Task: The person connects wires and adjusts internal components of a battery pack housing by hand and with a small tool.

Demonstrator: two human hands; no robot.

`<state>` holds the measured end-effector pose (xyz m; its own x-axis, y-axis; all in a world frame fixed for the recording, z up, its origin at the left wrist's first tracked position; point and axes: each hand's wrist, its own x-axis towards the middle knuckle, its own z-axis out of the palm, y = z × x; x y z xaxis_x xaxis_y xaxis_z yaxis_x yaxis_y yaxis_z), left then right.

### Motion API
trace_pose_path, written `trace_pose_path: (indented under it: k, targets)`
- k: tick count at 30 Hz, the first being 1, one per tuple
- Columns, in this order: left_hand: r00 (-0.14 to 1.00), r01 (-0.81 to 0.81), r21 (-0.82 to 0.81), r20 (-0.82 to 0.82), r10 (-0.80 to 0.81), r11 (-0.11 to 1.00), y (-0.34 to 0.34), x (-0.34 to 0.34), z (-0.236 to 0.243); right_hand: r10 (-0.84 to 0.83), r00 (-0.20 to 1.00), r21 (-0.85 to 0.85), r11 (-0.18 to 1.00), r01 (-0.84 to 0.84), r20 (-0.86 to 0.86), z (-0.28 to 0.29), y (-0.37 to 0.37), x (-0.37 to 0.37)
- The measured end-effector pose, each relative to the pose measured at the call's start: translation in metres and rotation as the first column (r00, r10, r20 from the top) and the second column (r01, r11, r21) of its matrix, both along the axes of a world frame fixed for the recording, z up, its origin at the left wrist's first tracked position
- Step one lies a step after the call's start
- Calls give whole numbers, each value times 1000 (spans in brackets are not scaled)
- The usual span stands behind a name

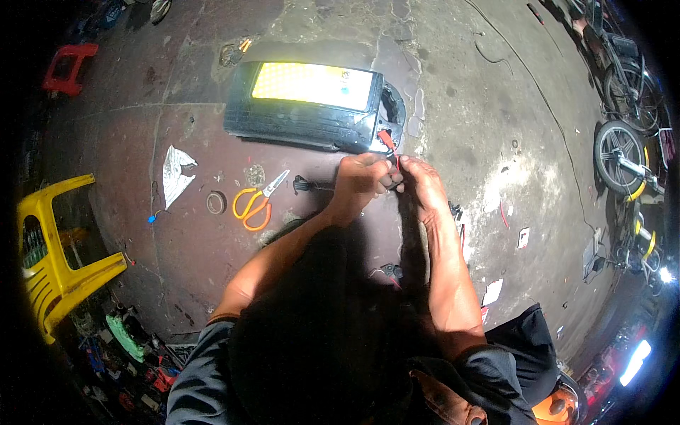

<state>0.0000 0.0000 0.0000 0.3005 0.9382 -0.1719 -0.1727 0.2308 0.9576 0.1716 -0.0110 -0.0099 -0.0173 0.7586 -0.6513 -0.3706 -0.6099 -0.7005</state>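
A black box-shaped battery case (304, 127) with a bright yellow label (312, 83) and a handle at its right end lies on the floor ahead of me. A red connector (387, 139) sticks out at its near right corner. Just below it, my left hand (360, 180) is closed with curled fingers; what they grip is hidden. My right hand (425, 184) meets it from the right, its thumb and fingers pinched at a thin red wire (398, 163). The fingertips of both hands nearly touch.
Orange-handled scissors (256, 209), a tape roll (216, 202), a black connector lead (304, 185) and a torn white sheet (177, 176) lie to the left. A yellow plastic chair (60, 265) stands far left, a red stool (69, 69) behind it. Wheels (620, 157) line the right side.
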Motion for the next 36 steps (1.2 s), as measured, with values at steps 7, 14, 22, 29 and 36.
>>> trace_pose_path:
  k: [7,14,22,29,36]
  targets:
    - [997,-35,-286,-70,15,958,-2,9,22,40,999,-7,999,-40,25,10,-4,-1]
    - [1000,-9,-312,-15,5,950,6,5,17,-7,1000,86,996,9,-22,-2,-2,0]
    - [1000,-8,-259,-13,5,966,4,0,7,-137,991,137,981,136,-2,-9,-8,-14]
    - [923,-50,72,-377,74,996,4,13,7,-152,918,354,935,14,365,-3,-15,-28]
    - [844,113,288,-534,61,951,14,8,14,-90,928,452,888,-90,361,-7,-17,-25]
